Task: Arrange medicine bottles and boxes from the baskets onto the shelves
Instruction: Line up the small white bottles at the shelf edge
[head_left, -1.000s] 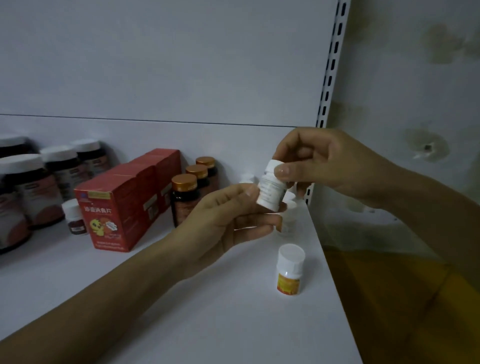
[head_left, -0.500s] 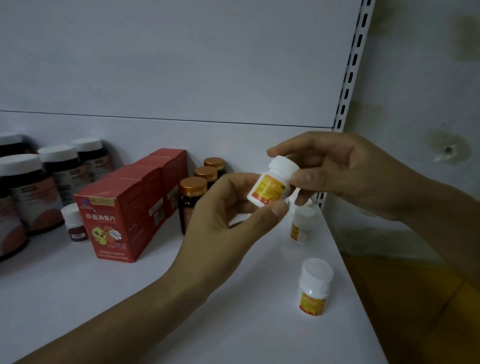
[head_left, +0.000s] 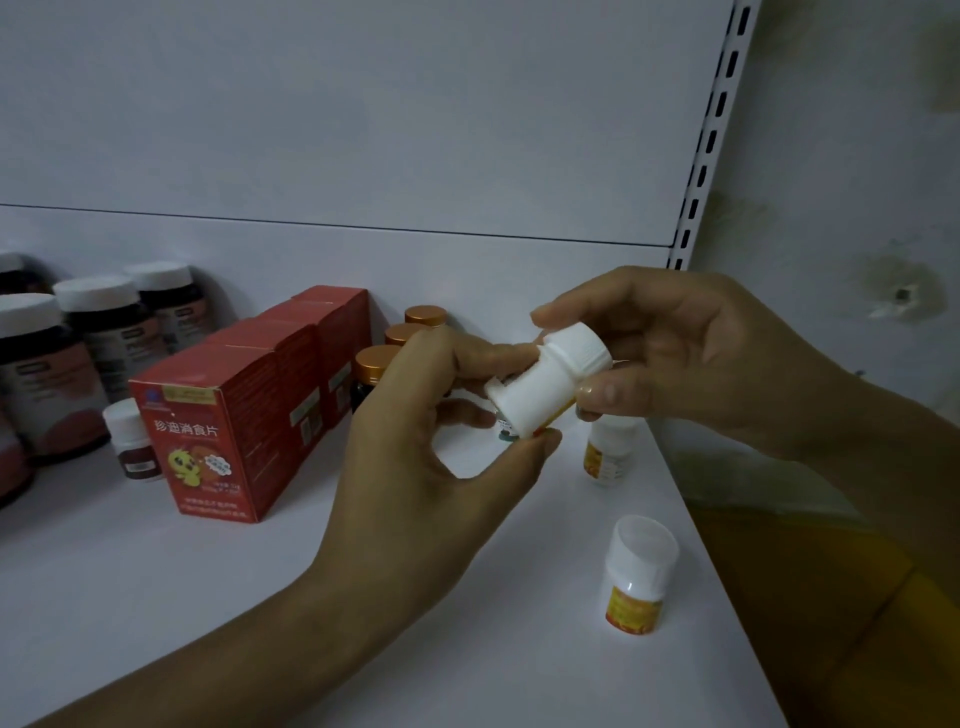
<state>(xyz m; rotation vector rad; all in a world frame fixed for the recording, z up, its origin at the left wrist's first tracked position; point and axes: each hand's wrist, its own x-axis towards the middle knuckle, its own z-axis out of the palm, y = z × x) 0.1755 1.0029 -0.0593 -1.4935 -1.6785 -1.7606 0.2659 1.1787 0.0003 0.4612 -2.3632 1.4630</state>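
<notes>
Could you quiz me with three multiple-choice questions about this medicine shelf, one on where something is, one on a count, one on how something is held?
1. Where does the small white plastic bottle with the orange label stand?
A. near the shelf's right edge
B. atop the boxes
C. in a basket

2. How many copper-capped dark bottles show?
A. one
B. three
C. six

3. The small white bottle in the air is:
A. upright
B. tilted, held by both hands
C. lying flat

Answers: 1 A, it stands alone by the edge. 2 B, three caps line up. 3 B, left hand and right hand pinch it.

Smooth white plastic bottle (head_left: 545, 384), matt cardboard boxes (head_left: 228, 431), metallic caps (head_left: 376, 364)
</notes>
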